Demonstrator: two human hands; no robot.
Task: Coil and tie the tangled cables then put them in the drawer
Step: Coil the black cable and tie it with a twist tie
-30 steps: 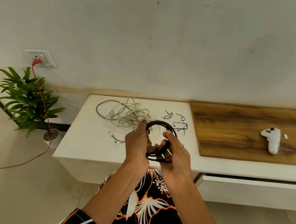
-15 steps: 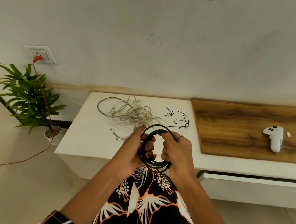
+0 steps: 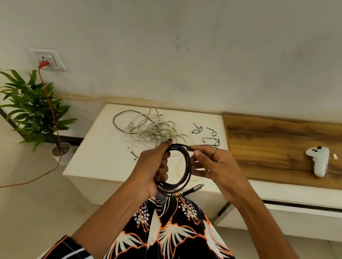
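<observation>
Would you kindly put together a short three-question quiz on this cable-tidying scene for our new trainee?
1. True or false: the black cable is held up in a coil by both hands.
2. Which lies on the wooden board? A) the white controller B) the pale cable tangle C) the black ties
3. Fill in: the coil's metal plug hangs free, pointing toward the person's ____ side.

Key
1. True: the left hand grips one side and the right hand pinches the top.
2. A; the tangle and ties lie on the white cabinet top.
3. Right.
</observation>
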